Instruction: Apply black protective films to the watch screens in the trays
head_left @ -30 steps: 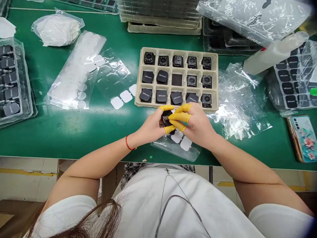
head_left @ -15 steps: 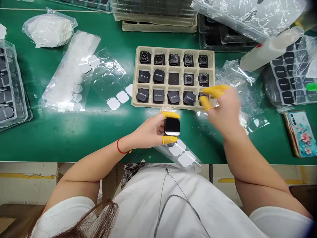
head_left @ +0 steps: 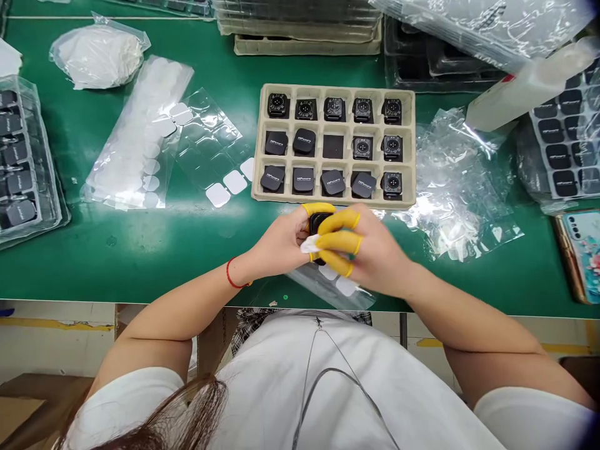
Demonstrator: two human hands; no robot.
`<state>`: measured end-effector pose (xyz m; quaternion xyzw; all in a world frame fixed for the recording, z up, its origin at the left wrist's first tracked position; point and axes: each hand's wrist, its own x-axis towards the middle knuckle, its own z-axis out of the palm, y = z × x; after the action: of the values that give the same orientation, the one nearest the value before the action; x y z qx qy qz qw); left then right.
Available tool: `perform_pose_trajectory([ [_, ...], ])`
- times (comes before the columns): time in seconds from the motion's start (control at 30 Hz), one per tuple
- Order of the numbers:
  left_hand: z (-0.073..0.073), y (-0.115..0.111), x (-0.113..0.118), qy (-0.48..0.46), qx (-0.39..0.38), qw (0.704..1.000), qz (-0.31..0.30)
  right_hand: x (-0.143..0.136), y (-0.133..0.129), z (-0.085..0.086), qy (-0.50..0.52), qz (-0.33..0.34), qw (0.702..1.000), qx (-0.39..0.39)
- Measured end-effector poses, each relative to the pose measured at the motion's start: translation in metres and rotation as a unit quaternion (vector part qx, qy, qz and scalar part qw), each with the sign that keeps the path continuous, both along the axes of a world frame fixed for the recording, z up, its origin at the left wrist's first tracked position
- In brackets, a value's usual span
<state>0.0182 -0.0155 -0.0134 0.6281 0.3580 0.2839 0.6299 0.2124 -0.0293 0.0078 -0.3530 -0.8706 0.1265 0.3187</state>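
Note:
My left hand grips a black smartwatch by its edges, between fingers in yellow finger cots. Over it, my right hand, also in yellow cots, pinches a small white cloth against the watch. My right fingers cover most of the watch face. Below both hands lies a clear sheet with white square stickers. Just beyond them stands a beige compartment tray. Several of its compartments hold watch bodies, others black square pieces with white lettering; one middle-row compartment has neither.
Left of the tray are a sticker sheet, a bag of white round-cornered pieces and a bag of white cloths. To the right lie crumpled plastic bags, a white bottle and a phone. Stacked trays stand behind.
My right hand has come from the tray's front right corner to the watch, now with a white cloth in its fingers. My left hand still holds the watch, whose screen is now mostly covered.

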Motion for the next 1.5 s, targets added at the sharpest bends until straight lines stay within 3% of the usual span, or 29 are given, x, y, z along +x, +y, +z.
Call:
perform_pose_trajectory([
  [0.07, -0.003, -0.002, 0.001, 0.018, 0.028, 0.999, -0.008, -0.006, -0.001, -0.005, -0.008, -0.002, 0.999, 0.048],
  [0.2, -0.005, -0.002, 0.002, 0.009, -0.030, 1.000, -0.004, -0.004, 0.004, -0.018, -0.017, -0.087, 0.995, 0.049],
  [0.33, -0.004, 0.000, 0.001, 0.038, 0.022, 0.999, -0.003, -0.003, -0.003, -0.022, 0.014, -0.036, 0.998, 0.054],
  [0.4, -0.005, 0.000, 0.002, 0.059, 0.034, 0.998, -0.010, -0.005, -0.005, -0.024, 0.007, -0.046, 0.997, 0.069],
  [0.5, -0.006, -0.002, 0.005, 0.044, -0.037, 0.998, -0.004, -0.002, 0.002, -0.028, -0.015, -0.145, 0.989, 0.029],
  [0.6, -0.009, -0.005, 0.007, 0.012, -0.052, 0.997, 0.056, 0.005, 0.009, -0.028, -0.004, -0.231, 0.971, -0.065],
  [0.7, -0.012, -0.008, 0.005, -0.005, 0.010, 0.992, 0.128, 0.006, 0.007, -0.025, 0.013, -0.201, 0.963, -0.181],
  [0.8, -0.012, -0.010, 0.004, -0.025, 0.039, 0.989, 0.143, 0.002, 0.000, -0.022, 0.002, -0.152, 0.955, -0.254],
  [0.9, -0.008, -0.010, 0.005, -0.041, 0.034, 0.989, 0.136, -0.003, -0.003, -0.023, 0.008, -0.157, 0.957, -0.243],
  [1.07, -0.007, 0.003, 0.005, -0.075, -0.025, 0.984, 0.162, -0.008, -0.003, -0.029, 0.039, -0.162, 0.978, -0.123],
  [1.13, -0.010, 0.007, 0.005, -0.070, -0.052, 0.980, 0.176, -0.010, -0.003, -0.032, 0.037, -0.156, 0.981, -0.108],
  [1.23, -0.011, 0.005, 0.005, -0.059, -0.043, 0.981, 0.180, -0.008, -0.001, -0.035, 0.046, -0.175, 0.964, -0.197],
  [1.3, -0.009, -0.001, 0.006, -0.050, -0.018, 0.986, 0.159, -0.007, 0.001, -0.036, 0.059, -0.176, 0.939, -0.290],
  [1.37, -0.007, -0.006, 0.007, -0.042, -0.009, 0.989, 0.141, -0.006, 0.001, -0.037, 0.074, -0.164, 0.925, -0.334],
  [1.43, -0.007, -0.005, 0.007, -0.053, -0.022, 0.988, 0.146, -0.007, 0.000, -0.036, 0.076, -0.168, 0.939, -0.290],
  [1.5, -0.007, 0.001, 0.007, -0.064, -0.053, 0.983, 0.167, -0.009, -0.003, -0.035, 0.060, -0.180, 0.962, -0.194],
])
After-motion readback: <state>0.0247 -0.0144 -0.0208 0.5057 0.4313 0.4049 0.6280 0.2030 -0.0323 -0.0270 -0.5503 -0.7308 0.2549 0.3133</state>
